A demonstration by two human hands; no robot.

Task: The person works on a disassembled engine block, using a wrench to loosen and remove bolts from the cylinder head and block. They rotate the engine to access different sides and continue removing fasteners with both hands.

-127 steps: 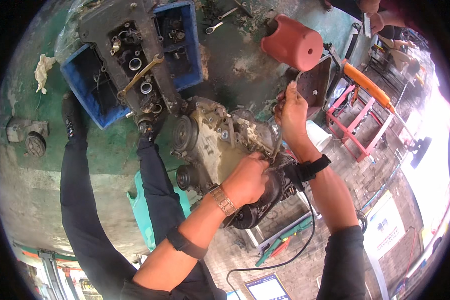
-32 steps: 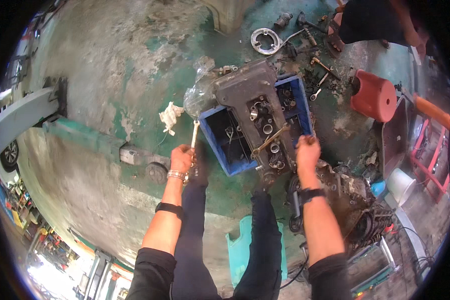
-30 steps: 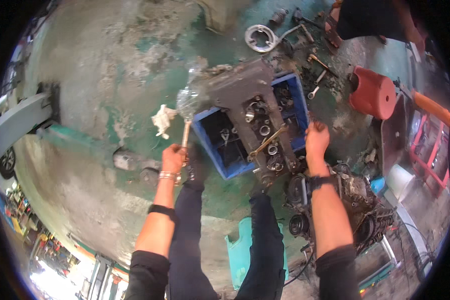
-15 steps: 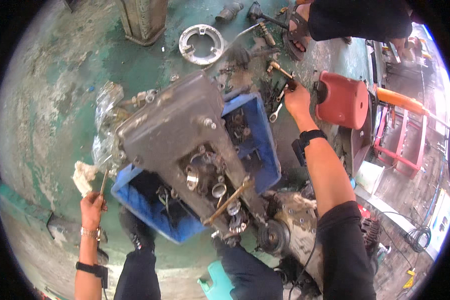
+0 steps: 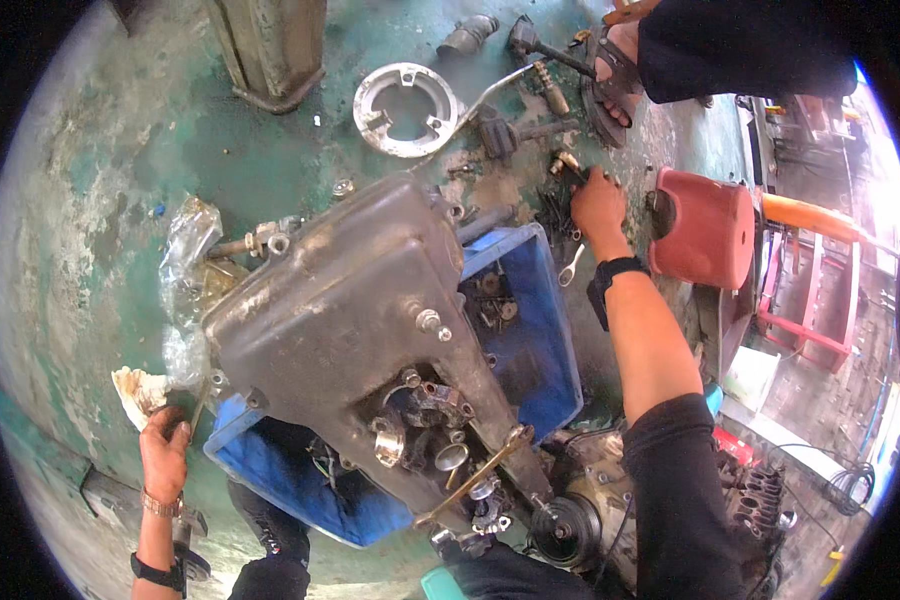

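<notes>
My left hand [image 5: 165,445], low at the left, is closed round a slender metal tool [image 5: 200,400], beside a crumpled pale rag [image 5: 135,395]. My right hand [image 5: 598,205] is down among dark tools right of the large grey engine pan [image 5: 320,300], fingers curled on something mostly hidden, next to a brass-coloured fitting [image 5: 566,162] and a ring spanner [image 5: 571,262]. The pan rests across a blue crate [image 5: 540,330] of small parts, with an open-ended spanner [image 5: 470,478] lying across its loose metal fittings [image 5: 450,455]. An engine block [image 5: 595,520] stands at the lower right.
A co-worker's sandalled foot [image 5: 615,95] is at the upper right, near a silver ring [image 5: 405,80] and dark shafts. A red stool [image 5: 700,230], pink metal frame [image 5: 805,330] and cables stand right. A clear plastic bag [image 5: 185,280] lies left, a steel post [image 5: 265,45] behind.
My hands have left the engine block: the left took hold of a slender tool, the right reached up among the tools on the floor. The view has swung and moved in over the pan and crate.
</notes>
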